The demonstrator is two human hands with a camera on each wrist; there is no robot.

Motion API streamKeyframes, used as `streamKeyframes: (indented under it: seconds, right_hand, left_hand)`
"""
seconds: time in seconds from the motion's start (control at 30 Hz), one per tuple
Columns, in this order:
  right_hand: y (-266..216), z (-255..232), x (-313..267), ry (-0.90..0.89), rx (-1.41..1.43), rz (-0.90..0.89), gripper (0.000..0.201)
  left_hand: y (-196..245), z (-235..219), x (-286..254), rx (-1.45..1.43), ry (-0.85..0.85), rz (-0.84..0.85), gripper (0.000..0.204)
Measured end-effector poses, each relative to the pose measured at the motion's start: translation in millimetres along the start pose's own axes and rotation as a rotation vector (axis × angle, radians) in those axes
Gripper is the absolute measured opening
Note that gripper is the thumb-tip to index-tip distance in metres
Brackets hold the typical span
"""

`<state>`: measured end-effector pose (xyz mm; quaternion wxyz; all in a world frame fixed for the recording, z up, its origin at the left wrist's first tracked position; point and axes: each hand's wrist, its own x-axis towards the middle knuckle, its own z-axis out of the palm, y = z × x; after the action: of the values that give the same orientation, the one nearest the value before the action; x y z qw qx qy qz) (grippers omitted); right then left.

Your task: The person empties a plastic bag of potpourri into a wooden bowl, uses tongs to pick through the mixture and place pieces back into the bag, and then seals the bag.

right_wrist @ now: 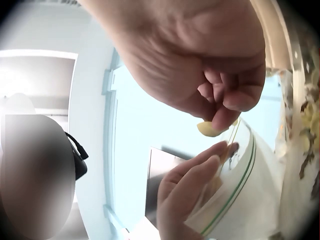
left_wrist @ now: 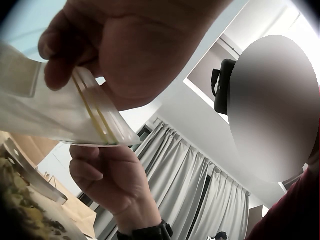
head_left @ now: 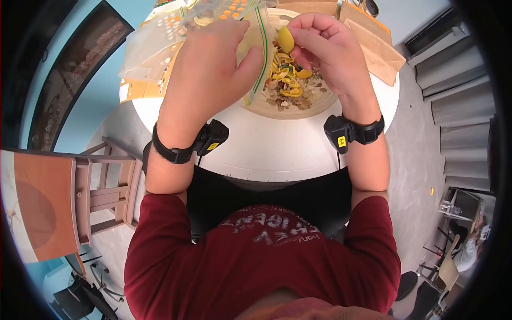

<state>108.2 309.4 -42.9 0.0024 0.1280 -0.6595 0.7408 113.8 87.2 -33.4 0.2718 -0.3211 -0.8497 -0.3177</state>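
My left hand (head_left: pixel 210 69) holds a clear zip bag (right_wrist: pixel 255 185) near its mouth, thumb and fingers on the plastic. Green and yellow lines run along the bag's zip, and its mouth gapes in the right wrist view. Between thumb and fingertips, my right hand (head_left: pixel 333 50) pinches a thin yellow slice (head_left: pixel 286 40), close beside the bag's mouth. Below both hands lies a wide round tray (head_left: pixel 320 109), filled with a dry mix of yellow curled pieces (head_left: pixel 292 92) and flat brownish bits (head_left: pixel 298 104).
More clear bags (head_left: pixel 152 58) with orange round spots lie at the back left of the white round table (head_left: pixel 256 144). A brown paper bag (head_left: pixel 373 45) stands at the back right. To the left is a wooden chair (head_left: pixel 109 186); grey curtains (head_left: pixel 453 96) hang at the right.
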Motion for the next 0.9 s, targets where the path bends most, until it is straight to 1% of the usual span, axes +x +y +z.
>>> streamKeyframes:
  seconds: [0.03, 0.1, 0.17, 0.23, 0.33, 0.47, 0.57, 0.63, 0.83, 0.9]
  right_hand:
    - [3, 1, 1, 0.005, 0.116, 0.007, 0.013]
    - [6, 1, 2, -0.003, 0.112, 0.026, 0.013]
    - [6, 1, 1, -0.031, 0.113, 0.052, 0.013]
    - [4, 2, -3, -0.080, 0.122, 0.084, 0.013]
    - [0, 12, -8, -0.066, 0.055, 0.109, 0.012]
    - [1, 14, -8, -0.079, 0.109, 0.102, 0.016]
    - [-2, 10, -8, -0.138, 0.160, 0.096, 0.019]
    - [-4, 9, -8, -0.180, 0.145, 0.076, 0.022]
    - [-6, 5, -8, -0.188, 0.074, 0.067, 0.027]
    - [-4, 5, -7, -0.164, 0.058, 0.054, 0.028]
  left_hand:
    - [4, -1, 1, -0.007, -0.003, -0.009, 0.025]
    - [6, -2, 2, 0.000, -0.020, -0.012, 0.030]
    - [6, -2, 2, 0.029, -0.046, -0.002, 0.045]
    - [4, -1, 4, -0.007, -0.053, 0.020, 0.048]
    - [3, 1, 4, -0.001, -0.055, 0.023, 0.051]
    - [3, 0, 4, 0.025, -0.050, 0.021, 0.054]
    - [2, 0, 3, 0.029, -0.043, 0.011, 0.053]
    - [3, -3, 4, 0.028, -0.055, -0.023, 0.044]
    - [4, -7, 5, 0.007, -0.055, -0.051, 0.043]
    - [3, -6, 5, 0.011, -0.054, -0.046, 0.042]
